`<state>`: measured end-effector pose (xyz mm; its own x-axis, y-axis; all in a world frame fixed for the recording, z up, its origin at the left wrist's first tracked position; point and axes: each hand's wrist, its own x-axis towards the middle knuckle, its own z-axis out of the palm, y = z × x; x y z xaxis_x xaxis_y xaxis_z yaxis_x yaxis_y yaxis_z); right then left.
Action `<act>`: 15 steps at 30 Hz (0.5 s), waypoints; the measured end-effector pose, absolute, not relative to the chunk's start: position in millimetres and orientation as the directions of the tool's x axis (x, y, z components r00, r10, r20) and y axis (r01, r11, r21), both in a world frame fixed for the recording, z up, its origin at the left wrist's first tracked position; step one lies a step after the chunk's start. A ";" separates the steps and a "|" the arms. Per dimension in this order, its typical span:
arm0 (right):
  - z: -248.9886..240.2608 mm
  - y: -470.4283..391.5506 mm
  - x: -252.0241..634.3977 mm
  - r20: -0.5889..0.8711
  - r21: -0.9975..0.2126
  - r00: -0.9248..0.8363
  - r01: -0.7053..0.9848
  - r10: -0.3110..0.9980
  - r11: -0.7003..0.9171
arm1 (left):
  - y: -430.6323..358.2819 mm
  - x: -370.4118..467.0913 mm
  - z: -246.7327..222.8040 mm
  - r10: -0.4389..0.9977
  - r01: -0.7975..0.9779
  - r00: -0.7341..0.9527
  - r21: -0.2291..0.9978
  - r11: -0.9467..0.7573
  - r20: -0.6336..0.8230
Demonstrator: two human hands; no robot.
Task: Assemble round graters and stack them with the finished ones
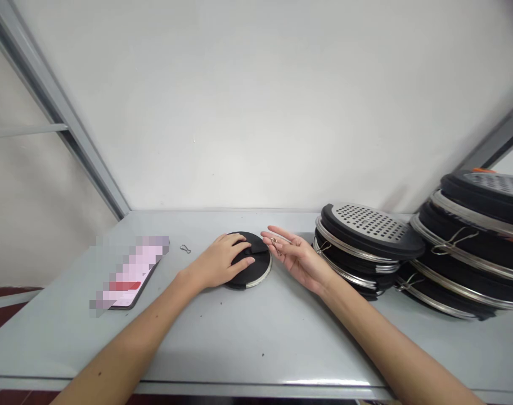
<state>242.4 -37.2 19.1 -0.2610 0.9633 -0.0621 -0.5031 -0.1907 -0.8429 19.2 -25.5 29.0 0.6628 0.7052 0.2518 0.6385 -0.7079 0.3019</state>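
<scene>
A round black disc (254,271) with a thin silvery rim lies flat on the grey table. My left hand (225,256) rests on top of it, fingers spread across its surface and covering much of its left side. Just right of the disc, my right hand (301,259) is turned palm up, a small bent-wire metal clip (275,243) between its thumb and fingers. A similar wire clip (185,248) lies on the table to the left of my left hand.
A phone (134,275) with a blurred screen lies at the left. On the right stand two stacks of black discs with silvery rims, a nearer stack (358,264) and a taller one (471,253); wire clips hang on their sides. A white wall (248,112) rises behind the table (223,343).
</scene>
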 end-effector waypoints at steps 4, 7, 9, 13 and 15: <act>19.9 -38.3 242.3 0.006 -0.854 -0.287 -0.500 0.958 -0.144 | -23.9 20.0 23.6 0.706 0.635 0.646 0.309 -0.708 0.290; 21.9 -41.3 240.3 0.047 -0.878 -0.276 -0.469 0.960 -0.092 | -23.6 23.9 21.3 0.699 0.612 0.580 0.342 -0.713 0.419; 21.4 -42.9 238.2 0.076 -0.901 -0.270 -0.431 0.960 -0.049 | -24.9 27.6 23.0 0.687 0.572 0.513 0.392 -0.721 0.515; 16.7 -45.1 233.3 0.169 -0.938 -0.305 -0.343 0.937 0.057 | -29.7 32.9 28.9 0.655 0.480 0.449 0.454 -0.750 0.608; 15.5 -46.7 231.4 0.209 -0.941 -0.334 -0.323 0.919 0.096 | -31.4 33.7 29.2 0.628 0.442 0.482 0.450 -0.776 0.610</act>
